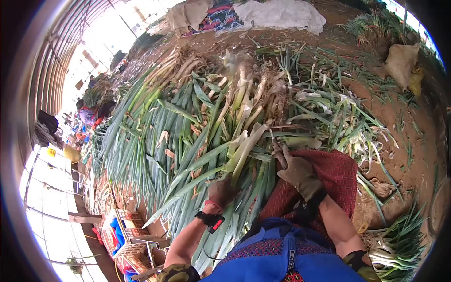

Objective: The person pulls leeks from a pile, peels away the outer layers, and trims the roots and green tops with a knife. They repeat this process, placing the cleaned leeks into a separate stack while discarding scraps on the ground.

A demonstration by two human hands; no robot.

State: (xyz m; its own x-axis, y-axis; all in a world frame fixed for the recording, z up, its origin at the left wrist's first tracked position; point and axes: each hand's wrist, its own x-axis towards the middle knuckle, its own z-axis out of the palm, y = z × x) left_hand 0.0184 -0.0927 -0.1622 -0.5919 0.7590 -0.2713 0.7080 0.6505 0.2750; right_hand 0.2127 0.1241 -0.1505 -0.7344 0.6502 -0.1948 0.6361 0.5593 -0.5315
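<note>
My left hand (pixel 221 191), in a dark glove, is closed around a large green onion (pixel 245 151). Its pale cut end points up and away from me, and long green leaves trail to the left. In my gloved right hand (pixel 299 175) is a small knife (pixel 279 154), its thin blade pointing forward just right of the onion's pale end. A heap of green onions (pixel 155 131) spreads under and beyond my left hand, with rooty white ends at the far side. Red cloth (pixel 331 171) covers my lap beneath my right hand.
Stripped leaves and peelings (pixel 329 110) litter the soil to the right. A bundle of onions (pixel 397 249) lies at the lower right. Crates (pixel 129 223) stand at the lower left. Farther off are a white sheet (pixel 284 16) and a tan sack (pixel 401 63).
</note>
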